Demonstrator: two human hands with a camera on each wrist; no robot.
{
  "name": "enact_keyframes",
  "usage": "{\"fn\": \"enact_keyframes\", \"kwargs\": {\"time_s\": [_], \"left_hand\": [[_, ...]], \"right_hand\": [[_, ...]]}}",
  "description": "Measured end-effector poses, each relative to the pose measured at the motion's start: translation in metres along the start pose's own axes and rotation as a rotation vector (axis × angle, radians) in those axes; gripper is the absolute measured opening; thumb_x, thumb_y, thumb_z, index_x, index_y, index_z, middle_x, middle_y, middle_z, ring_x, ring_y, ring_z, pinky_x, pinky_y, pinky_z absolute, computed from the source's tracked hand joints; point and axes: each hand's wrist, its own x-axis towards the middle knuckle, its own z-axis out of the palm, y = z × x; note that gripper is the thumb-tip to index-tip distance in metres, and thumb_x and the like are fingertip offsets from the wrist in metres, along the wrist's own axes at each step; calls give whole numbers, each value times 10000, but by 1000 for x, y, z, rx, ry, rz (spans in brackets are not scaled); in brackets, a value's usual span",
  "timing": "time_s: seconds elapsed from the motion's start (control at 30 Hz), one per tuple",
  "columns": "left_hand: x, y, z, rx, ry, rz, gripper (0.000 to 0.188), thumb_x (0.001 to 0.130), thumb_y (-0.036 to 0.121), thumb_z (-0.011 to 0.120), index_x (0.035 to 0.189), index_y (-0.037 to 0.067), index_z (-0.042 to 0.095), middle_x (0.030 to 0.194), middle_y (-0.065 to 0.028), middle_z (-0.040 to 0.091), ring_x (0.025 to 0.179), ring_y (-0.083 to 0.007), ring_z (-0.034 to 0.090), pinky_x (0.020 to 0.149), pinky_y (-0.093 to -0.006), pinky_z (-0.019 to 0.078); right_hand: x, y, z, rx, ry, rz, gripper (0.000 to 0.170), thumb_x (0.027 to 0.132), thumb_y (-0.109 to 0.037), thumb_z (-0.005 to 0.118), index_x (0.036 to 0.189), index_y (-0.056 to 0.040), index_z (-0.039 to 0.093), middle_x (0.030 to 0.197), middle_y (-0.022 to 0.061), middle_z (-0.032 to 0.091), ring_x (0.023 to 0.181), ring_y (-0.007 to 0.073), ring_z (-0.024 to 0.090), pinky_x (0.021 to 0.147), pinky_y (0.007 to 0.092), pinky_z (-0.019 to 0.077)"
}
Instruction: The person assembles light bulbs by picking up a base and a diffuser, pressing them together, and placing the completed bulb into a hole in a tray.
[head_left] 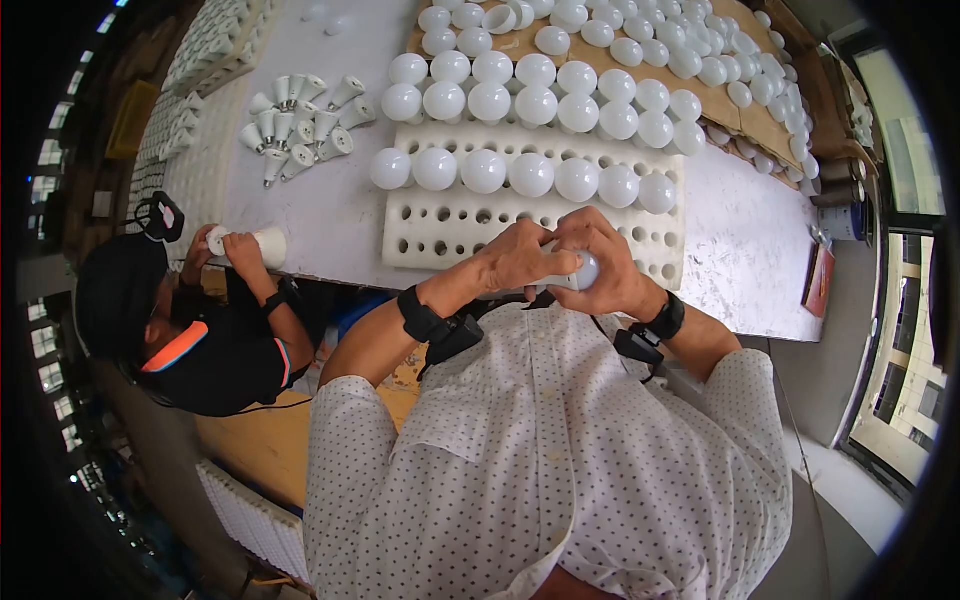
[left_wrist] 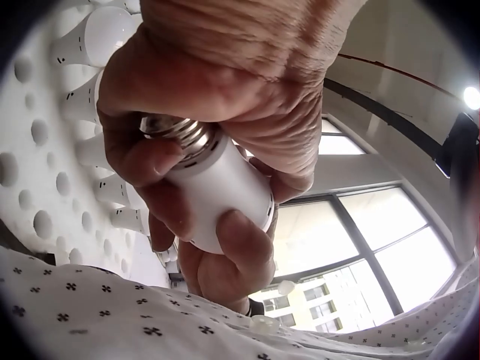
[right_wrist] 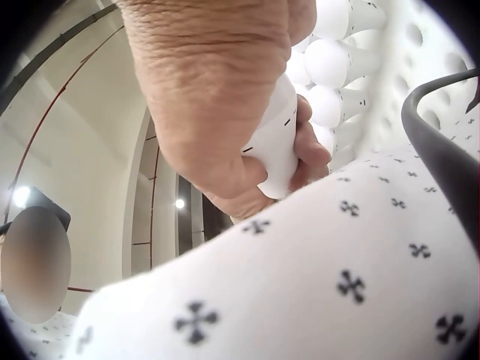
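Close in front of the chest, both hands hold one white light bulb (head_left: 588,270) between them. My left hand (head_left: 515,262) has its fingers curled round the bulb's metal screw base (left_wrist: 196,135), as the left wrist view shows. The right hand (head_left: 612,265) grips the bulb's wider end, with the thumb against its white body. In the right wrist view part of the white bulb body (right_wrist: 276,146) shows between the right hand's thumb and fingers; the rest is hidden behind the hand. Just beyond the hands lies a white foam tray (head_left: 540,207) with rows of holes.
A row of round-topped bulbs (head_left: 531,175) stands in the tray, with more rows behind. White domes (head_left: 685,62) crowd a cardboard sheet (head_left: 640,75) at the back right. Several bulb bodies (head_left: 300,128) lie grouped at left. Another person (head_left: 220,350) at left holds a white cylindrical thing.
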Motion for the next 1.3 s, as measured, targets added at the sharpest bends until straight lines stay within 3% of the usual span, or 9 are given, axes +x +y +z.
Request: {"fn": "enact_keyframes", "kwargs": {"time_s": [0.27, 0.4, 0.5, 0.6, 0.73, 0.77, 0.93, 1.03, 1.3], "left_hand": [[25, -5, 1, -151, -116, -45, 502, 836, 433, 521, 895, -62, 579, 656, -78, 589, 536, -125, 604, 388, -199, 418], [5, -11, -10, -12, 145, 157, 382, 876, 312, 523, 1011, -45, 552, 886, -152, 646, 648, -143, 630, 477, -190, 435], [-4, -31, -36, -156, 209, 131, 310, 864, 232, 551, 1009, -42, 552, 949, -178, 640, 686, -151, 633, 498, -196, 431], [-1, -30, -37, -202, 276, 133, 270, 825, 205, 618, 938, -35, 571, 878, -123, 662, 652, -116, 623, 462, -196, 410], [-7, -24, -36, -50, 374, 74, 231, 816, 161, 622, 932, -32, 572, 810, -108, 664, 630, -110, 618, 466, -186, 408], [-14, -30, -41, -31, 381, 58, 247, 844, 141, 569, 1000, -50, 544, 924, -178, 644, 660, -149, 625, 478, -189, 411], [-31, -59, -51, -222, 527, 72, 225, 841, 153, 588, 968, -31, 563, 866, -139, 660, 646, -129, 624, 464, -180, 401], [-29, -61, -52, -219, 562, 42, 199, 851, 125, 564, 978, -29, 557, 899, -150, 656, 657, -135, 627, 467, -181, 405], [-67, -76, -66, -206, 939, -27, 198, 850, 99, 549, 977, -54, 548, 901, -188, 645, 635, -135, 619, 472, -195, 424]], "right_hand": [[-20, 8, -20, 150, 84, 227, 526, 575, -20, 723, 1011, -69, 434, 1000, 88, 491, 930, 192, 506, 805, 326, 426], [-42, 7, -83, -189, 501, 260, 534, 588, -10, 733, 1038, -50, 449, 1066, 113, 496, 987, 204, 499, 837, 334, 425], [-61, 29, -130, -370, 694, 397, 538, 584, -20, 735, 1054, -46, 475, 1055, 128, 512, 986, 242, 515, 834, 349, 443], [-67, 66, -143, -814, 364, 543, 496, 589, -106, 744, 1037, -65, 536, 1072, 132, 524, 977, 308, 513, 810, 377, 463], [-64, 87, -131, -846, 111, 703, 510, 614, -173, 732, 1083, -96, 548, 1117, 109, 513, 1018, 307, 495, 849, 377, 451], [-66, 89, -133, -789, 126, 672, 501, 627, -170, 722, 1090, -90, 550, 1122, 116, 515, 1030, 308, 492, 851, 374, 448], [-29, 103, -186, -580, 435, 473, 359, 749, -166, 660, 1068, -38, 557, 1039, 144, 568, 916, 282, 578, 753, 353, 482], [16, 158, -232, -439, 440, 548, 375, 762, -146, 644, 1102, -27, 538, 1081, 165, 546, 839, 256, 616, 684, 323, 505], [90, 291, -291, -823, 77, 681, 768, 655, -333, 710, 1304, -75, 390, 1163, 256, 505, 1085, 370, 495, 924, 403, 400]]}}
